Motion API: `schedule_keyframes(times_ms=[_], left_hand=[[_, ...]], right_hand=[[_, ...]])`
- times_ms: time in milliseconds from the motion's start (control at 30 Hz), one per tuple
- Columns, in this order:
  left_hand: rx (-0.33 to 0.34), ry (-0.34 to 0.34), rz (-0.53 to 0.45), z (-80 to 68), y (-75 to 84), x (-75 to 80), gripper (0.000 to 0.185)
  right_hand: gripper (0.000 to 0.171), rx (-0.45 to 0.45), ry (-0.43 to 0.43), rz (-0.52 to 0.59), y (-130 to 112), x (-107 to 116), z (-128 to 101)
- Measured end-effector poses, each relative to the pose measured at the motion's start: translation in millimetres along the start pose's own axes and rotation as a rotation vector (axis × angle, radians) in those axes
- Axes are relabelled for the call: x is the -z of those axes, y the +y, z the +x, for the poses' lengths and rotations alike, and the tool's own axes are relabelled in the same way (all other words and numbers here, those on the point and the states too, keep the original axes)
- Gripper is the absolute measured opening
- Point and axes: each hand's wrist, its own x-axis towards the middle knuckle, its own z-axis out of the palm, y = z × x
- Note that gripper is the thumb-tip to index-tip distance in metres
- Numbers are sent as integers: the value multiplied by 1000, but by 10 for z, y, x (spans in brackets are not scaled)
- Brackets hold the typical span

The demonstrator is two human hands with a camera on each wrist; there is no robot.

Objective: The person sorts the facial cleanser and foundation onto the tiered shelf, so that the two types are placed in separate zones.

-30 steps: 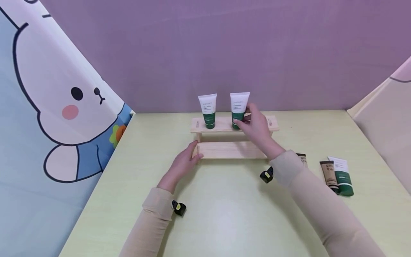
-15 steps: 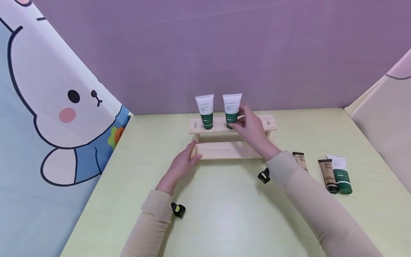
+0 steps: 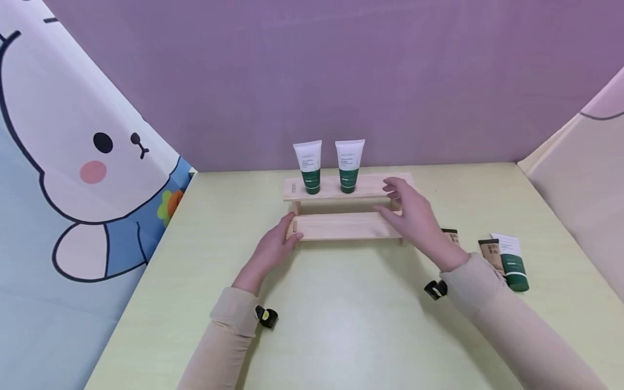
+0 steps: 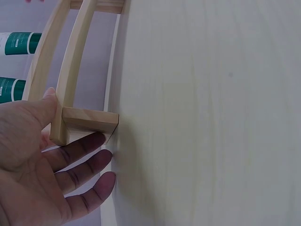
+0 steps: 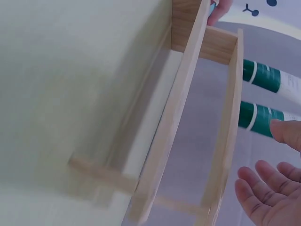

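A two-tier wooden display shelf [image 3: 341, 226] stands at the back of the table. Two white-and-green squeeze tubes, a left one [image 3: 310, 165] and a right one [image 3: 349, 164], stand upright on its upper tier. My left hand [image 3: 270, 248] grips the left end of the lower tier; the left wrist view has the thumb [image 4: 46, 106] on the board and fingers beneath it. To the right of the tubes, my right hand [image 3: 414, 219] hovers over the shelf's right end, holding nothing, with thumb and fingers apart. The right wrist view puts that hand [image 5: 273, 193] clear of the tubes.
On the table right of the shelf lie a white-and-green tube [image 3: 513, 262], a brown tube [image 3: 491, 253] beside it, and another brown tube [image 3: 451, 236] partly hidden by the right forearm. A purple cloth backdrop [image 3: 341, 81] rises behind the table [image 3: 351, 314].
My right hand has let go of the right tube and moved right, away from it. That tube was shifted slightly left before release. My left hand keeps its hold on the shelf.
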Motion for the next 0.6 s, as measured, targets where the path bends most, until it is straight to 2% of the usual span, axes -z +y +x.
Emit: schedule_keyframes(times_ms=[200,467,600], left_hand=[[-3,-2,-5,3,5,9,61],[-26,4,-14,4,-8,16,62],[-40,5,-18,5,-16,10,61]], right_hand=[[54,-7,9,-15,208,230,-261],[44,-137,-32,-90,473,562,-655],[42,-173,-42,-101,608,688,-858]])
